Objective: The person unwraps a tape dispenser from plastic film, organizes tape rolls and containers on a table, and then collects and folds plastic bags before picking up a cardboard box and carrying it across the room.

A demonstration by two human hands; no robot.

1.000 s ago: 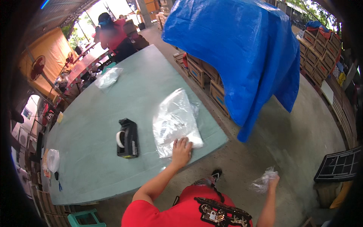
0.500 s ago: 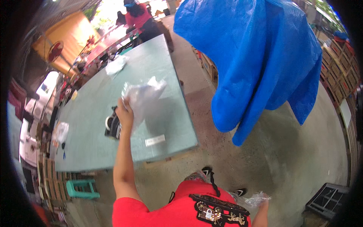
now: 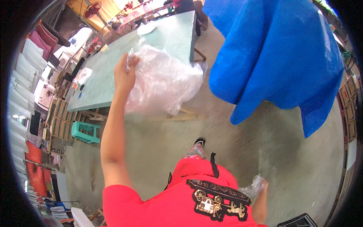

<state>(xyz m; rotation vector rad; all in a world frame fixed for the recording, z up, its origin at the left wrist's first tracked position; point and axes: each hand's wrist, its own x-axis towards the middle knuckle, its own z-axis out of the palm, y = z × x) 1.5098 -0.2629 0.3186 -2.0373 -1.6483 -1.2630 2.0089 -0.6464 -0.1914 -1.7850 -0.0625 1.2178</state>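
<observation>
A clear plastic bag (image 3: 162, 81) hangs from my left hand (image 3: 126, 72), whose fingers pinch one edge. It looks crumpled and puffed out, and it covers the near part of the green-topped table (image 3: 102, 64). Low at my right side, my right hand (image 3: 264, 184) is closed on another crumpled piece of clear plastic (image 3: 252, 188). That hand is partly hidden by the plastic.
A large blue tarp (image 3: 280, 56) hangs in front on the right. To the left, a green plastic stool (image 3: 86, 131) stands near stacked wooden crates (image 3: 62, 121). A black crate (image 3: 298, 221) lies at the lower right. A fan (image 3: 92, 10) stands at the far left.
The view has shifted and the table now sits farther up in it. The bag in my left hand has spread wider. My right hand keeps its plastic low at my side.
</observation>
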